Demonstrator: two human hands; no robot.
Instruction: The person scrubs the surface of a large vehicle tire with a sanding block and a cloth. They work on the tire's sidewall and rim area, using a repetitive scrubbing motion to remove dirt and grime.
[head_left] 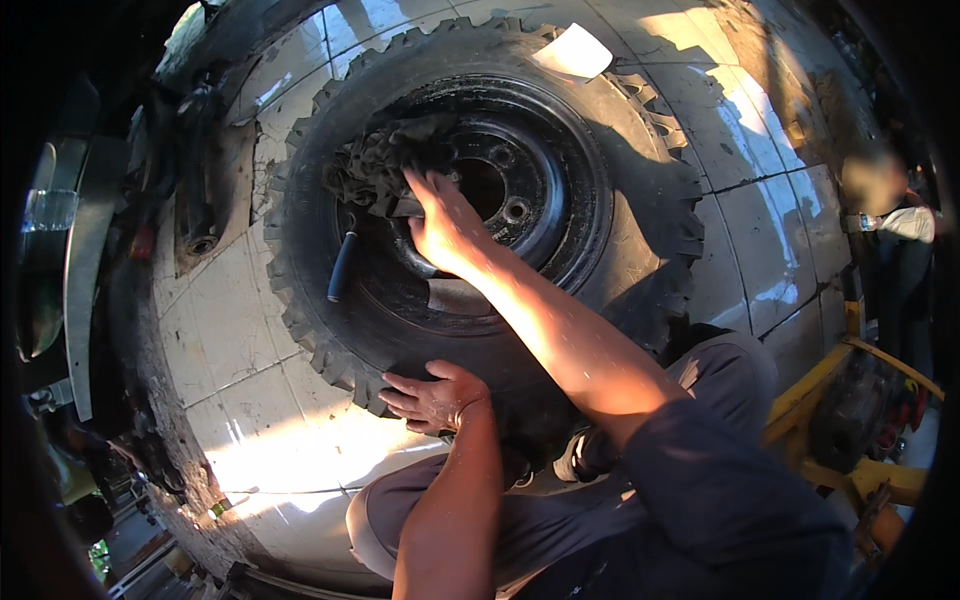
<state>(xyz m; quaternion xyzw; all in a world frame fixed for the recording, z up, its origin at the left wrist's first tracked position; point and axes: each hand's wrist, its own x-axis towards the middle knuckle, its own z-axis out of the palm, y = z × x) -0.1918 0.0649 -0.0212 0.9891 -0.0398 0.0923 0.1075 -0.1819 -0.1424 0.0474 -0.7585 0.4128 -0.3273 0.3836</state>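
A large black tire lies flat on the floor with its dark metal rim facing up. My right hand reaches over the rim, closed, its fingers at the edge of a crumpled dark rag. Something small and greyish shows between thumb and fingers; I cannot make out what it is. Left of that hand, a tool with a dark blue-grey handle rests on the tire and rim; its far end is hidden by the rag. My left hand lies on the tire's near tread, fingers spread, holding nothing.
A white piece like paper or card lies on the tire's far side. Pale floor tiles surround the tire, partly sunlit. A yellow metal frame stands at the right. Dark metal parts lie at the left. Another person's hand shows far right.
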